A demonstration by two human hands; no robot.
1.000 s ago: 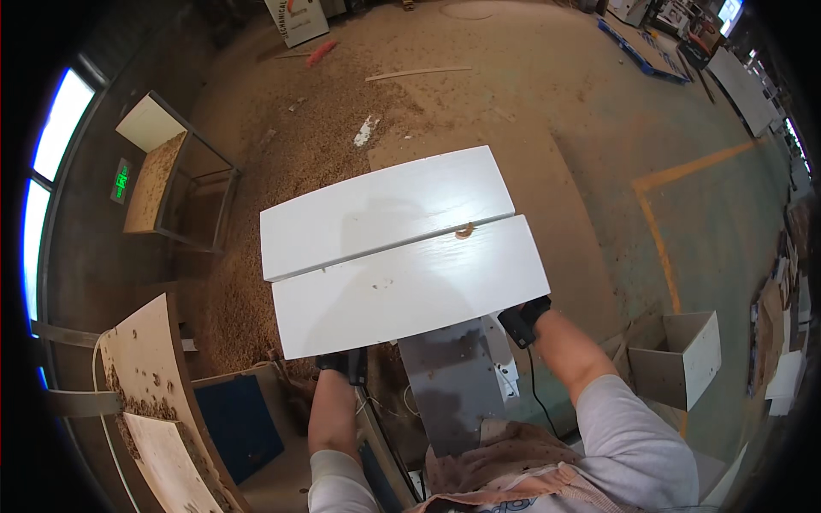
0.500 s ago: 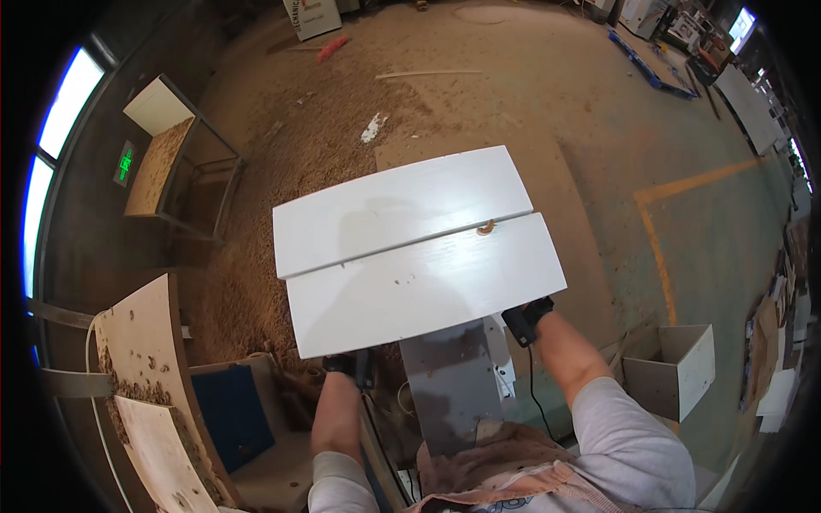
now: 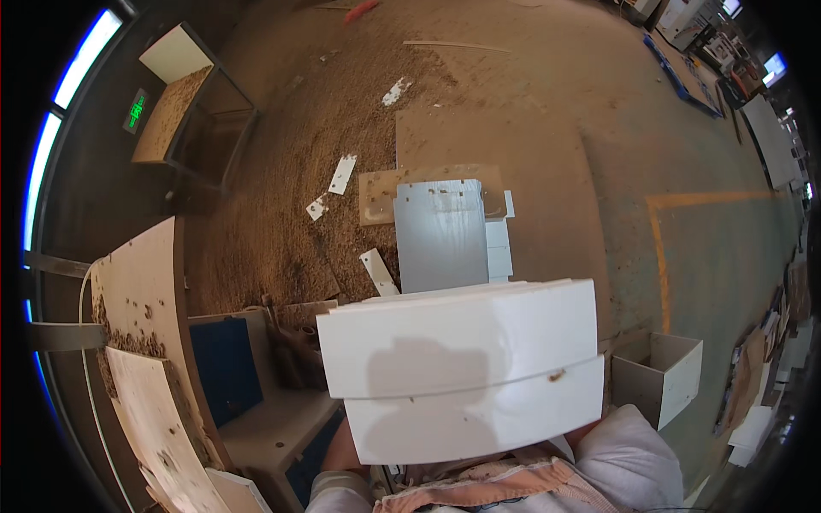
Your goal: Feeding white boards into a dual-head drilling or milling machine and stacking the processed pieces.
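A stack of white boards (image 3: 530,329) hangs tilted close in front of my body, with layered edges along its far side. A second white board face (image 3: 530,410) lies along its near side, parted from the other by a narrow seam. A brown chip (image 3: 557,375) sits near that seam. My left forearm (image 3: 344,449) and right forearm (image 3: 590,430) reach in under the boards, which hide both hands. The boards rest on my hands and arms, though the fingers do not show. Beyond them, a grey panel (image 3: 440,235) lies over white pieces (image 3: 498,248).
Wood shavings (image 3: 282,205) cover the floor ahead and left, with white offcuts (image 3: 343,174) among them. A wooden panel (image 3: 141,274) and a blue panel (image 3: 224,372) stand at left. An open white box (image 3: 658,372) stands at right. A metal-framed stand (image 3: 231,162) is farther left.
The white boards have come toward my body and lower in view, their near side dropping. The grey panel beyond is now uncovered. My hands have passed out of sight beneath the boards.
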